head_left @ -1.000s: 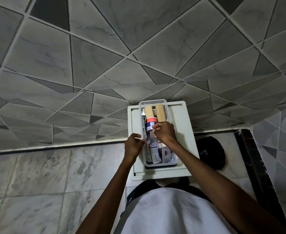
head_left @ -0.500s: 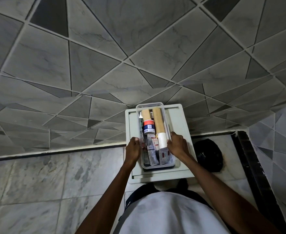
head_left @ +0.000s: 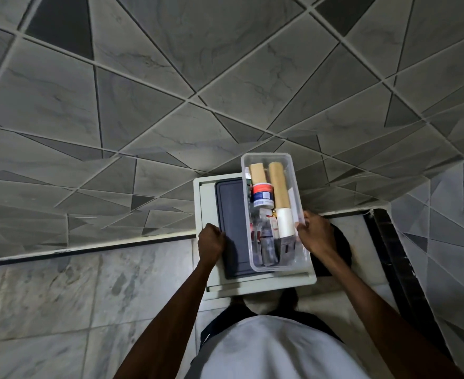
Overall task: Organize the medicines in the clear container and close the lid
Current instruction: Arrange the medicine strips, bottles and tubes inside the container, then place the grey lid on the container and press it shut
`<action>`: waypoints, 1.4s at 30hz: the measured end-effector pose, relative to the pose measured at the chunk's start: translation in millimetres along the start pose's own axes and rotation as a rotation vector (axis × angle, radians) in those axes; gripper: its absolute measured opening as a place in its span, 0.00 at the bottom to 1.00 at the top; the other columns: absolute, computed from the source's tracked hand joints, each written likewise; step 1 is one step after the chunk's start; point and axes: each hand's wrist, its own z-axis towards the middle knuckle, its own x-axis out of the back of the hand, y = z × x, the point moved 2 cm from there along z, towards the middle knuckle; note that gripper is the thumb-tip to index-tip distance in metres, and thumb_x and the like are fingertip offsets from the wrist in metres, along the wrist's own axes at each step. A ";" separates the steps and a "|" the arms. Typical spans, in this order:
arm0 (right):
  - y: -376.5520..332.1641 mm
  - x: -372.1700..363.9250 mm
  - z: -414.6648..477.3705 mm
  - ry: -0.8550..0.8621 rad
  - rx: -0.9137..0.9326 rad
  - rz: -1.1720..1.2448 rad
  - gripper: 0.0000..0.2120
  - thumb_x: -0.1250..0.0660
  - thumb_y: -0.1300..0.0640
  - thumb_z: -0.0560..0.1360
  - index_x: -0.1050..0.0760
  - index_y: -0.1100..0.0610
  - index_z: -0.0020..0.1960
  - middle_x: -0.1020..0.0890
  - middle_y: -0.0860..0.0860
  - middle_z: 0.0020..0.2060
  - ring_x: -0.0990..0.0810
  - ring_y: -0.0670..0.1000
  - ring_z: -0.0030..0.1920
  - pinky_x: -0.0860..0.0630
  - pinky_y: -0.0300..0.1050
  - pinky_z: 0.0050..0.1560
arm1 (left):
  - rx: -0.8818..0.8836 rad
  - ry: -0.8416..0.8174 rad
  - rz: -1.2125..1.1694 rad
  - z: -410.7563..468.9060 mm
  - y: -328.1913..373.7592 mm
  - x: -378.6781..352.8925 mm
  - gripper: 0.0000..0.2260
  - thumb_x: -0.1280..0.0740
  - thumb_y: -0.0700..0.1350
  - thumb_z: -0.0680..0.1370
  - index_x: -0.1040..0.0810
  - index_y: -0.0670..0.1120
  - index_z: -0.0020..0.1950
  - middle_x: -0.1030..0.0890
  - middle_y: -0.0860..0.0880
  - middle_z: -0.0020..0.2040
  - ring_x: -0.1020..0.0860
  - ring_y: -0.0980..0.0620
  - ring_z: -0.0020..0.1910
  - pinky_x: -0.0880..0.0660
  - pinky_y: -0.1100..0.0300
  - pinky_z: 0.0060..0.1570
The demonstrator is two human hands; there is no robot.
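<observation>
The clear container (head_left: 293, 170) holds two tan rolls (head_left: 278, 184), a white jar with a red and blue label (head_left: 262, 195), a small clear bottle (head_left: 266, 242) and several packets. My right hand (head_left: 314, 235) grips its right rim, and the container hangs over the far edge of the white stool top (head_left: 255, 287). A dark grey lid (head_left: 232, 228) lies flat on the stool, left of the container and partly under it. My left hand (head_left: 211, 243) is closed on the lid's left edge.
A black round object (head_left: 340, 250) lies on the floor to the right of the stool, mostly behind my right arm. Grey tiled wall rises behind; marble floor spreads left. A dark strip runs along the floor at right.
The container has shifted right and away, uncovering the dark lid beneath it. My right hand stayed on the right rim; my left hand moved off the container onto the lid's edge.
</observation>
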 end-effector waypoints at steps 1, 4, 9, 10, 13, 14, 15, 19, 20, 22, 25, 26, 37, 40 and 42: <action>5.1 0.9 0.4 -0.005 -0.011 -0.023 0.06 0.34 0.58 0.74 0.24 0.60 0.45 0.17 0.59 0.43 0.19 0.61 0.45 0.24 0.48 0.43 | 0.007 0.000 0.003 0.5 0.5 1.4 0.08 0.32 0.40 0.75 0.23 0.37 0.50 0.18 0.38 0.51 0.21 0.40 0.52 0.28 0.57 0.48; 15.8 0.7 0.9 -0.027 -0.035 -0.075 0.05 0.34 0.57 0.75 0.26 0.59 0.44 0.18 0.60 0.42 0.19 0.62 0.46 0.30 0.44 0.41 | 0.026 0.022 -0.059 -1.9 1.1 12.7 0.08 0.36 0.40 0.78 0.25 0.36 0.52 0.20 0.37 0.53 0.22 0.39 0.53 0.27 0.53 0.51; 18.0 -15.3 5.5 -0.073 -0.046 -0.036 0.06 0.34 0.57 0.75 0.23 0.59 0.49 0.17 0.60 0.46 0.18 0.62 0.49 0.29 0.44 0.43 | 0.005 0.134 -0.086 -20.0 -1.1 43.3 0.08 0.43 0.43 0.81 0.31 0.38 0.52 0.22 0.40 0.46 0.21 0.37 0.48 0.29 0.53 0.43; 15.7 -19.7 7.5 -0.089 -0.047 -0.026 0.06 0.35 0.58 0.75 0.23 0.60 0.48 0.17 0.60 0.45 0.19 0.62 0.49 0.29 0.44 0.43 | -0.026 0.168 -0.080 -25.5 0.0 50.7 0.07 0.43 0.43 0.81 0.31 0.40 0.52 0.22 0.41 0.45 0.21 0.38 0.47 0.28 0.53 0.43; 5.0 -32.4 10.7 -0.123 -0.031 -0.041 0.05 0.35 0.58 0.75 0.25 0.61 0.46 0.17 0.60 0.45 0.19 0.62 0.48 0.31 0.43 0.42 | -0.145 0.284 -0.025 -46.0 9.1 75.2 0.06 0.42 0.42 0.80 0.31 0.46 0.57 0.20 0.46 0.45 0.21 0.43 0.43 0.24 0.51 0.45; 1.1 -37.1 10.3 -0.133 -0.024 -0.050 0.05 0.35 0.59 0.75 0.24 0.61 0.47 0.18 0.60 0.45 0.19 0.62 0.48 0.31 0.42 0.42 | -0.174 0.317 0.001 -52.0 11.7 82.5 0.08 0.42 0.43 0.80 0.31 0.48 0.59 0.20 0.48 0.46 0.22 0.45 0.43 0.24 0.51 0.45; -3.3 -42.6 9.6 -0.139 -0.009 -0.057 0.06 0.36 0.59 0.75 0.24 0.61 0.48 0.17 0.60 0.45 0.19 0.62 0.49 0.31 0.43 0.43 | -0.197 0.345 0.019 -56.8 14.2 89.0 0.09 0.42 0.43 0.81 0.31 0.49 0.60 0.20 0.49 0.46 0.22 0.46 0.42 0.24 0.51 0.44; -15.3 -59.8 6.7 -0.117 0.040 -0.093 0.04 0.36 0.59 0.75 0.26 0.60 0.46 0.17 0.60 0.44 0.19 0.62 0.48 0.24 0.48 0.46 | -0.233 0.386 0.075 -63.4 27.4 97.6 0.11 0.42 0.44 0.81 0.31 0.49 0.64 0.18 0.47 0.48 0.20 0.46 0.42 0.25 0.53 0.42; -17.4 -61.9 6.7 -0.122 0.044 -0.095 0.04 0.36 0.58 0.74 0.26 0.59 0.45 0.17 0.60 0.44 0.19 0.63 0.48 0.23 0.49 0.46 | -0.232 0.385 0.079 -63.9 31.6 96.7 0.12 0.42 0.44 0.81 0.31 0.49 0.64 0.17 0.46 0.49 0.20 0.45 0.43 0.24 0.52 0.42; -21.6 -61.5 6.5 -0.117 0.038 -0.099 0.05 0.34 0.57 0.74 0.25 0.59 0.44 0.17 0.60 0.43 0.18 0.62 0.47 0.22 0.49 0.44 | -0.240 0.380 0.075 -63.6 40.5 93.2 0.12 0.41 0.44 0.81 0.31 0.49 0.64 0.17 0.45 0.52 0.18 0.43 0.44 0.21 0.49 0.44; -32.1 -49.3 4.1 0.045 0.128 -0.064 0.09 0.32 0.55 0.74 0.21 0.58 0.50 0.16 0.58 0.45 0.17 0.61 0.47 0.19 0.52 0.46 | -0.234 0.385 0.074 -61.6 51.4 88.2 0.13 0.41 0.45 0.81 0.31 0.49 0.65 0.16 0.44 0.51 0.18 0.43 0.44 0.21 0.48 0.45; -39.0 -42.9 2.2 0.098 0.168 0.030 0.10 0.31 0.54 0.74 0.21 0.57 0.53 0.15 0.56 0.46 0.17 0.58 0.46 0.19 0.52 0.47 | -0.231 0.391 0.070 -62.3 56.5 87.2 0.13 0.41 0.46 0.81 0.31 0.49 0.65 0.16 0.44 0.51 0.18 0.43 0.44 0.21 0.49 0.46; -128.1 -13.4 8.8 -0.437 -0.132 0.765 0.14 0.29 0.42 0.71 0.22 0.52 0.46 0.20 0.50 0.38 0.21 0.49 0.36 0.26 0.38 0.34 | -0.477 0.287 0.300 -94.4 102.3 21.8 0.20 0.38 0.44 0.79 0.37 0.46 0.71 0.17 0.42 0.41 0.19 0.42 0.33 0.32 0.57 0.30; -122.7 -25.6 21.2 -0.326 -0.123 0.604 0.07 0.28 0.53 0.72 0.20 0.57 0.43 0.17 0.53 0.39 0.20 0.50 0.36 0.23 0.40 0.34 | -0.496 0.264 0.320 -92.5 96.1 4.2 0.20 0.36 0.45 0.79 0.37 0.47 0.69 0.17 0.45 0.41 0.19 0.47 0.32 0.25 0.58 0.30; -117.6 -27.6 29.4 -0.278 -0.083 0.478 0.10 0.31 0.56 0.74 0.19 0.60 0.52 0.16 0.54 0.43 0.19 0.52 0.40 0.23 0.41 0.35 | -0.424 0.219 0.229 -90.6 95.2 3.0 0.16 0.39 0.48 0.81 0.39 0.50 0.66 0.16 0.47 0.44 0.19 0.49 0.36 0.23 0.57 0.33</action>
